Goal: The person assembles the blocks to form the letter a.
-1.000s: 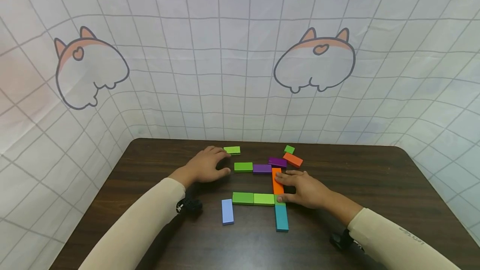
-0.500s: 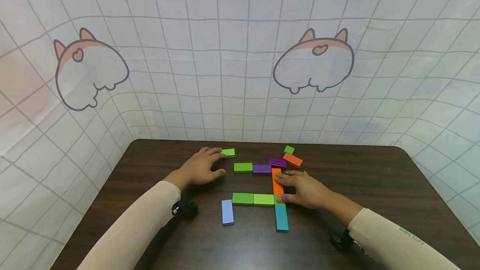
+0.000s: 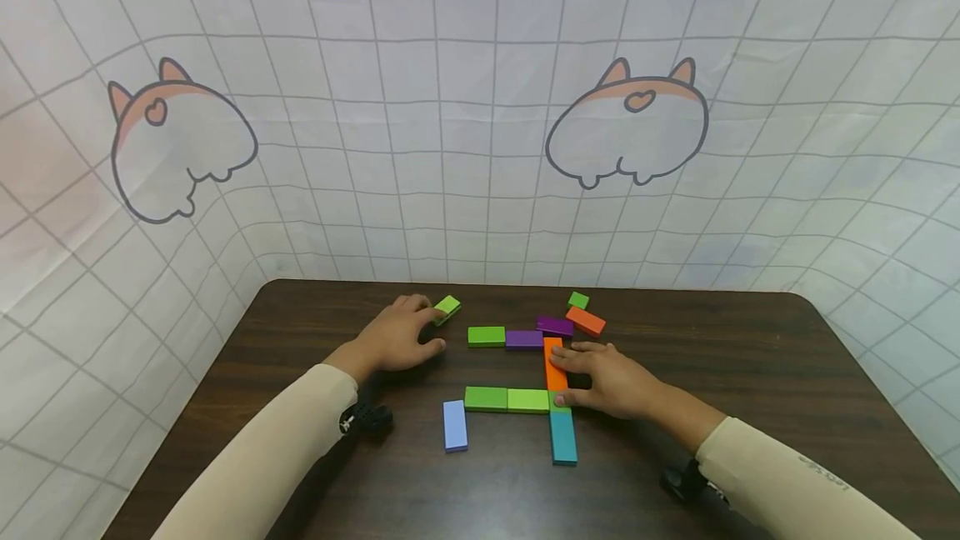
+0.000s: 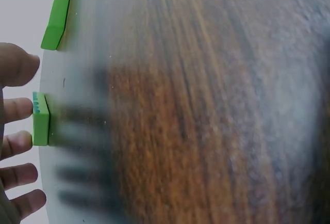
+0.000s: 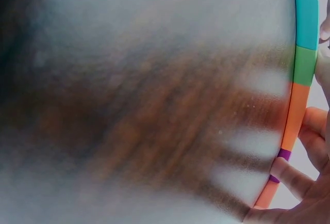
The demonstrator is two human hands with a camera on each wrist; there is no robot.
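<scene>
My left hand (image 3: 393, 336) reaches to the far left, its fingertips touching a light green block (image 3: 448, 307) that lies aslant on the table. In the left wrist view the fingers are extended, with two fingertips at that green block (image 4: 41, 128). My right hand (image 3: 609, 377) rests with spread fingers on an orange block (image 3: 553, 369), its thumb on a small green block (image 5: 304, 65). A teal block (image 3: 563, 440) continues that column towards me. A purple block (image 3: 524, 340) and a green block (image 3: 487, 337) run left from the column's top.
A green block (image 3: 486, 398) and a lime block (image 3: 528, 401) form a lower row. To its left lies a blue block (image 3: 455, 426). Behind the column are a dark purple block (image 3: 555, 326), another orange block (image 3: 586, 322) and a small green block (image 3: 578, 300). A patterned cloth (image 3: 480, 190) hangs behind the table.
The light green block has moved left and slightly towards me and has turned aslant, with my left hand moving left along with it. My right hand has stayed in place.
</scene>
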